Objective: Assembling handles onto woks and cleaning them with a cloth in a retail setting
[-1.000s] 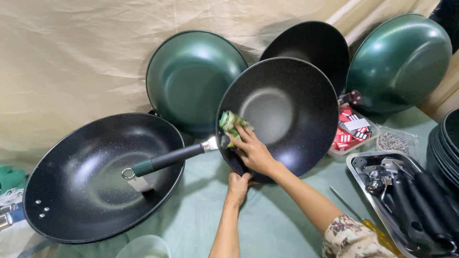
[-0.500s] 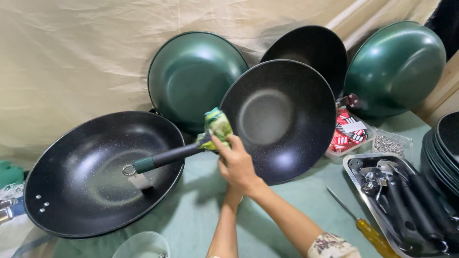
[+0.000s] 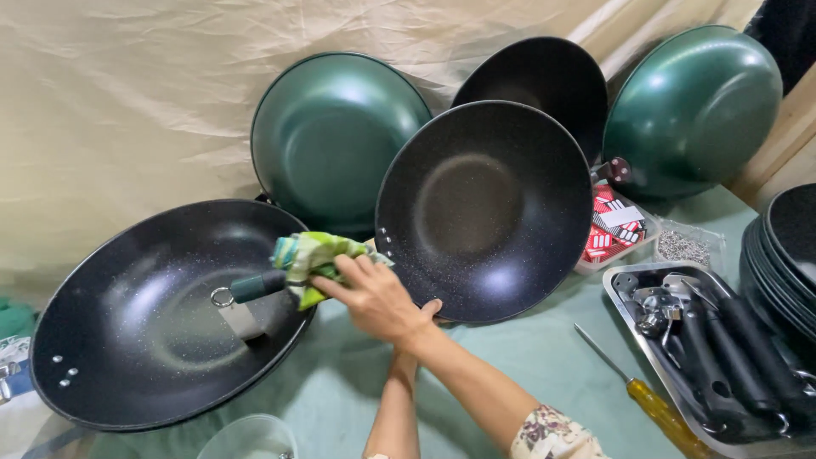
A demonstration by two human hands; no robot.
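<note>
Right hand [image 3: 374, 297] at frame centre, fingers curled and pressed onto a green-and-yellow cloth [image 3: 313, 257], wrapping that cloth around the dark green handle [image 3: 259, 286] of a black wok [image 3: 484, 208]. Left hand [image 3: 425, 316] mostly hidden behind the right wrist, only a thumb showing at the lower rim of that wok; grip there impossible to tell. Wok held tilted on edge, its speckled inside facing the camera, centre of frame, handle pointing left with a metal ring at its end. Handle tip hanging over a second black wok [image 3: 161, 327] lying lower left on a pale green table cover [image 3: 510, 357]. Behind, leaning on a beige backdrop sheet [image 3: 127, 102]: a green wok [image 3: 336, 136] upper centre-left, another black wok [image 3: 544, 76] upper centre, a green wok bottom-out [image 3: 693, 110] upper right. Just right of the held wok, a clear tray with red and white packets [image 3: 612, 229], and beside it a small bag of screws [image 3: 684, 246]. Lower right, a metal tray [image 3: 620, 293] holding black handles and fittings, a yellow-handled screwdriver [image 3: 646, 395] just left of it, a stack of dark pans [image 3: 786, 255] at the right edge. Rim of a clear bowl [image 3: 246, 433] at the bottom edge.
</note>
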